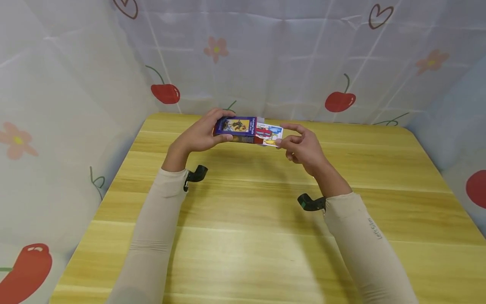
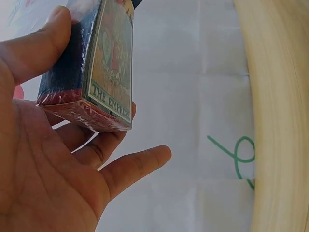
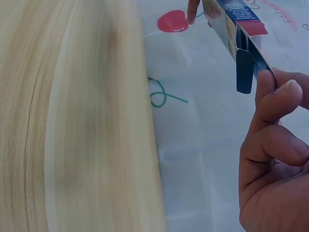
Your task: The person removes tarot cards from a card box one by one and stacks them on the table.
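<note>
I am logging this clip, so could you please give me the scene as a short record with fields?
Setting: wooden table, cherry-print cloth backdrop
Held item: tarot card box, lifted above the table
Left hand: grips the closed end of the box
Right hand: pinches the open end flap
Cards: deck sticks out of the open end
Legible print: "THE EMPRESS" on the box face
Sleeves: beige
</note>
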Motion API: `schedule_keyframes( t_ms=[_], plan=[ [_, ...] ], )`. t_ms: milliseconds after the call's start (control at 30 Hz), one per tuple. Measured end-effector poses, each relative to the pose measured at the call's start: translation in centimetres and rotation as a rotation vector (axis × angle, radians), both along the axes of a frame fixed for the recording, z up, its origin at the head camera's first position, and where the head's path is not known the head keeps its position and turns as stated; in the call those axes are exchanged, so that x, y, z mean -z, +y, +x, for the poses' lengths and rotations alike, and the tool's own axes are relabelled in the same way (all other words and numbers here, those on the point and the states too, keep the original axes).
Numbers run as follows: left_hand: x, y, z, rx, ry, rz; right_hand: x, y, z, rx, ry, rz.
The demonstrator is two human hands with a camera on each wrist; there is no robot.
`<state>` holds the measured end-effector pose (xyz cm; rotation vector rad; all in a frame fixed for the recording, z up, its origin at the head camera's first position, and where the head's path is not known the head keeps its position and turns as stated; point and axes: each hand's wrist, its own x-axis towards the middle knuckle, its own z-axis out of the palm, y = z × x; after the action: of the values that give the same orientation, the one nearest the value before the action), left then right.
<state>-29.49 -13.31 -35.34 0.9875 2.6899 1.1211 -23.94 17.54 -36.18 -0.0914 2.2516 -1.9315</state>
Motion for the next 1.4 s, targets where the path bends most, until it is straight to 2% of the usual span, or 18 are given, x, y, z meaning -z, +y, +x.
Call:
schedule_keyframes(
  t_ms=[233, 367, 500, 700, 1000, 1167, 1267, 1400],
  plan=[
    [-0.1, 0.0, 0.1, -0.014, -0.014, -0.014, 0.3, 0.1, 0.5, 0.081, 0.039, -0.072],
    [0.1, 0.1, 0.0, -0.011, -0.009, -0.013, 0.8, -0.2, 0.7, 0.134, 0.058, -0.08],
    [0.2, 0.1, 0.0, -0.008, -0.003, -0.016, 1.2, -0.3, 0.6, 0.181, 0.101, -0.028],
    [0.1, 0.2, 0.0, -0.006, 0.0, -0.038, 1.1, -0.1, 0.7, 0.209, 0.13, -0.049],
    [-0.1, 0.6, 0.0, 0.009, -0.004, -0.04, 1.3, 0.2, 1.2, 0.2, 0.08, 0.039],
    [0.1, 0.9, -0.2, 0.019, 0.002, -0.034, 1.8, 0.5, 1.6, 0.287, 0.132, 0.105],
    [0.2, 0.9, -0.2, 0.026, -0.001, -0.036, 2.1, 0.8, 2.1, 0.338, 0.179, 0.066],
    [0.1, 0.8, -0.1, 0.033, -0.009, -0.033, 2.5, 1.0, 2.8, 0.405, 0.202, -0.04]
  ],
)
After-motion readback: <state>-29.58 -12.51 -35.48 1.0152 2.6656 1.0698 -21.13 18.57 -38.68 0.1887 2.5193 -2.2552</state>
